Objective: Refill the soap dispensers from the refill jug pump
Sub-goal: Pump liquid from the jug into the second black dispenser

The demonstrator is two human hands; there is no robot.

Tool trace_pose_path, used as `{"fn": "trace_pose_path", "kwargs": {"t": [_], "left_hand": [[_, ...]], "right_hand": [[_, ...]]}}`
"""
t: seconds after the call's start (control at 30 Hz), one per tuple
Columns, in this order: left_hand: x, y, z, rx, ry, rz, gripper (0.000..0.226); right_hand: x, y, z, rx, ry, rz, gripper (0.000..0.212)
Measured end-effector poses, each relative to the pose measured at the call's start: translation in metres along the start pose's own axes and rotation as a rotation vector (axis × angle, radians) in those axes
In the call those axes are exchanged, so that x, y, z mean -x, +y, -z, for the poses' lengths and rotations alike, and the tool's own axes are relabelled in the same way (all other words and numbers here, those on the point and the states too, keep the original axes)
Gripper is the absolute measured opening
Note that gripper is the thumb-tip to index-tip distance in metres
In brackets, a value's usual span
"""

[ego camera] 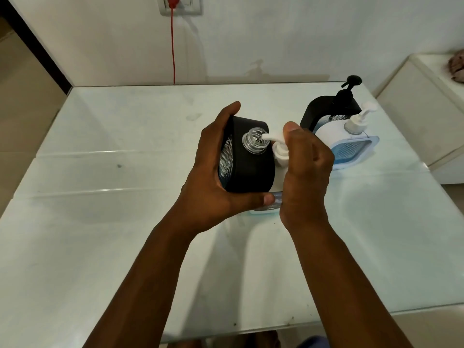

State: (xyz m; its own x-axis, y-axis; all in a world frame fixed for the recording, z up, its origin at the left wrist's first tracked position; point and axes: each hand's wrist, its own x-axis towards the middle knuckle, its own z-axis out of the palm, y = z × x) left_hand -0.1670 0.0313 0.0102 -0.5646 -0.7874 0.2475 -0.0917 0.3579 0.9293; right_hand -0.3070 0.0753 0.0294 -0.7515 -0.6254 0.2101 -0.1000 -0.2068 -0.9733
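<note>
A person's left hand [216, 167] grips a black soap dispenser [247, 162], tilted so its open threaded neck [254, 143] meets the white spout of the refill pump [272, 139]. The right hand [307, 172] curls over the pump head, thumb on top, apparently pressing; the jug beneath is almost wholly hidden. Both are held just above the glass-topped table [125, 222]. Farther right stand a second black dispenser [329, 109] with its black pump fitted and a white-and-blue dispenser [351, 139] with a white pump. Filling looks under way on the first; whether the other two are filled cannot be told.
</note>
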Motion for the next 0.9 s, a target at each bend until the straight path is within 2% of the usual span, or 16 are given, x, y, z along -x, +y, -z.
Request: {"fn": "trace_pose_path", "kwargs": {"t": [0.1, 0.27, 0.4, 0.53, 0.67, 0.73, 0.83, 0.9], "left_hand": [[0.0009, -0.0017, 0.0023, 0.005, -0.004, 0.006, 0.13], [0.0009, -0.0014, 0.0002, -0.004, -0.01, 0.02, 0.131], [0.0006, -0.0001, 0.0004, 0.001, -0.009, 0.008, 0.128], [0.0002, -0.0006, 0.0014, 0.012, -0.019, 0.02, 0.127], [0.0003, -0.0026, 0.0064, 0.024, -0.034, 0.032, 0.131], [0.0007, -0.0009, 0.0059, 0.025, -0.036, 0.041, 0.132], [0.0014, 0.0015, 0.0032, 0.025, -0.043, 0.047, 0.132], [0.0013, 0.0011, 0.0025, 0.024, -0.045, 0.042, 0.131]], "right_hand": [[0.0004, 0.0017, -0.0007, 0.021, -0.006, 0.021, 0.025], [0.0015, 0.0036, -0.0045, 0.027, -0.023, -0.039, 0.059], [0.0009, 0.0011, -0.0049, 0.015, -0.039, -0.051, 0.048], [0.0017, 0.0015, -0.002, 0.009, -0.022, 0.017, 0.032], [0.003, 0.0036, -0.0035, 0.072, -0.023, 0.051, 0.028], [0.0025, 0.0058, -0.0042, 0.079, -0.018, 0.036, 0.037], [0.0024, 0.0054, -0.0059, 0.05, -0.025, -0.02, 0.063], [0.0024, 0.0021, -0.0057, 0.057, -0.033, -0.025, 0.062]]}}
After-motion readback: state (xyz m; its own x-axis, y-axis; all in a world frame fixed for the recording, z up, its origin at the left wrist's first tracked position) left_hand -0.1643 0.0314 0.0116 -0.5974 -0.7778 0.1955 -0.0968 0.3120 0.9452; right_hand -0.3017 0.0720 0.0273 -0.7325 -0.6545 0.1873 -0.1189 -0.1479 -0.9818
